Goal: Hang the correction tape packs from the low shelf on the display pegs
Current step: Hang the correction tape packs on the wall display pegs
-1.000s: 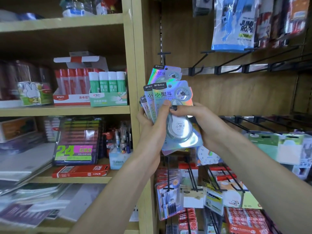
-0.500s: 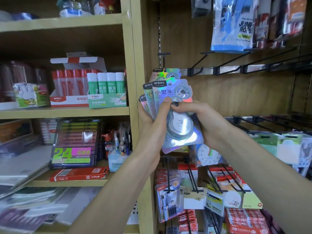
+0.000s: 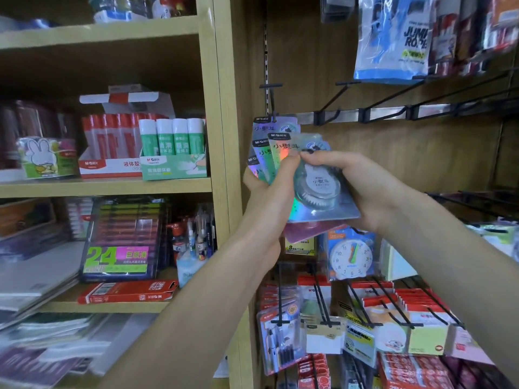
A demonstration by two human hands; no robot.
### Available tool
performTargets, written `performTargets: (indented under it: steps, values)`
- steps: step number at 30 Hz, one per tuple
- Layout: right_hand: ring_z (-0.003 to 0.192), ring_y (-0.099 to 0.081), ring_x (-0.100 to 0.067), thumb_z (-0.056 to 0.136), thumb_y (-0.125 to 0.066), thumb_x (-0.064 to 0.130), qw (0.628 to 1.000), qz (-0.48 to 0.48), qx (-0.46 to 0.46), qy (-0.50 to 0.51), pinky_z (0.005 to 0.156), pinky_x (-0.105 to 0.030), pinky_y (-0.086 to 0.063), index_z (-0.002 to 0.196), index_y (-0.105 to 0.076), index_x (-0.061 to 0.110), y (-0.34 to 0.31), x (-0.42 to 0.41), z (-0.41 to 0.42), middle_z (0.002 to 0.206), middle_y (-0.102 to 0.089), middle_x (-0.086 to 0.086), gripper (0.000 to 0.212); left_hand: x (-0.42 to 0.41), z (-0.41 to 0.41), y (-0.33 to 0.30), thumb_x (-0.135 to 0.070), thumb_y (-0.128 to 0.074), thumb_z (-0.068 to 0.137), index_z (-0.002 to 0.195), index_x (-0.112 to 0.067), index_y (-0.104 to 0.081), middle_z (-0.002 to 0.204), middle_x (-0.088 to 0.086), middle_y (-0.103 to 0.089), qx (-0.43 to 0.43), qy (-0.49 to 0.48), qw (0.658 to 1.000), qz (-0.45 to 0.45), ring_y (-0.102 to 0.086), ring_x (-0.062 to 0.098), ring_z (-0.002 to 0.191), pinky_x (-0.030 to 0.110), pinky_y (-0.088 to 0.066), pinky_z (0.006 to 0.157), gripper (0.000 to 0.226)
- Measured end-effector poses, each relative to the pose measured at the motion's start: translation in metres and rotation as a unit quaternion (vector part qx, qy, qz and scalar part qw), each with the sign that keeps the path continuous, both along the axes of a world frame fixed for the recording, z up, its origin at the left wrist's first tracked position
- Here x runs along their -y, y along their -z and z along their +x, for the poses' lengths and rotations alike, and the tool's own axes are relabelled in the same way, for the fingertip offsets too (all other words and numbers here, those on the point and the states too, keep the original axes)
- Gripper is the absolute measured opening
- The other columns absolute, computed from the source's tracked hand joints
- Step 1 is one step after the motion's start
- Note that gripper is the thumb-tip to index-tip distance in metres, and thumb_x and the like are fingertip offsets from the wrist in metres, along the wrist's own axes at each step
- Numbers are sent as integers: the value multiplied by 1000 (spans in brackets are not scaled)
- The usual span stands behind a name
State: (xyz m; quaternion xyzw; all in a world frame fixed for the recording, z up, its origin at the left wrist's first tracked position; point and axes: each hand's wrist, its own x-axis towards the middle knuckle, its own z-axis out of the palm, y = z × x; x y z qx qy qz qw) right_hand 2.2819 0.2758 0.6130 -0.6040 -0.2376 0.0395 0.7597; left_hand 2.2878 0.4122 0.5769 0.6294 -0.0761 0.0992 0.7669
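Note:
I hold a fanned stack of holographic correction tape packs (image 3: pixel 265 153) at chest height before the peg wall. My left hand (image 3: pixel 269 189) grips the stack from the left, thumb over the front cards. My right hand (image 3: pixel 362 186) grips the front pack (image 3: pixel 317 186) from the right, fingers curled over its round clear blister. One more pack (image 3: pixel 273 125) hangs behind on a black display peg (image 3: pixel 271 87) at the left end of the metal rail. Empty black pegs (image 3: pixel 373 103) stick out further right along that rail.
A wooden upright (image 3: pixel 222 136) separates the peg wall from shelves with glue stick boxes (image 3: pixel 174 148) and a marker set (image 3: pixel 120 240). A blue jump rope bag (image 3: pixel 393 37) hangs above right. Lower pegs hold a toy clock (image 3: pixel 351 255) and sticky notes (image 3: pixel 427 336).
The packs and both hands have sunk slightly and tilted, the front pack leaning flatter. The right hand's fingers have curled further over the front pack's blister.

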Motion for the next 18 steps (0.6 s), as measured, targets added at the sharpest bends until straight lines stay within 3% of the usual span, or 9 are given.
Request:
performTargets:
  steps: [2,4,6,9,11,14,18]
  values:
    - [69,-77,-22,96,-62,25,1000,-18,-16,11,64,-34,-65,85,-76,13,-2,3,10,84,-79,-8,22,5,11,-6,-57,-77,85,148,-31,-38,115,-2,-79,-30,12,999,-16,-80,18,91,44,-67,79,78]
    - [72,-77,-25,94,-65,28,998,-37,-39,32,71,-36,-64,88,-76,13,-4,4,25,88,-79,-9,19,9,24,-12,-54,-79,85,148,-25,-44,115,4,-79,-58,35,998,-12,-81,22,87,41,-66,66,77]
    - [71,-77,-26,93,-66,29,995,-52,-61,54,72,-35,-63,89,-75,13,-6,5,41,87,-79,-10,19,12,38,-16,-54,-79,82,146,-18,-53,118,11,-79,-73,56,996,-4,-81,28,91,41,-65,62,78]
    - [70,-76,-25,93,-65,29,992,-66,-85,69,72,-34,-62,92,-74,11,-11,2,66,86,-78,-11,20,12,56,-26,-47,-71,95,134,-12,-67,116,16,-80,-78,35,996,1,-79,28,82,41,-67,60,52]
    - [67,-76,-26,92,-67,29,990,-72,-97,79,69,-34,-63,93,-73,11,-15,-1,81,85,-78,-11,20,10,67,-33,-49,-65,99,125,-12,-72,103,14,-82,-83,25,996,11,-78,27,74,39,-66,63,46]
    - [65,-75,-27,87,-73,30,986,-83,-116,88,66,-36,-64,96,-73,12,-16,-6,99,84,-78,-11,19,8,78,-39,-49,-64,99,119,-12,-73,78,13,-80,-121,27,992,5,-76,26,57,37,-64,50,42]
    - [69,-73,-28,87,-73,30,984,-85,-136,83,69,-35,-63,94,-73,12,-10,-10,107,84,-77,-11,19,6,78,-36,-47,-65,99,117,-12,-71,86,13,-78,-146,28,989,12,-75,26,62,36,-63,50,40]
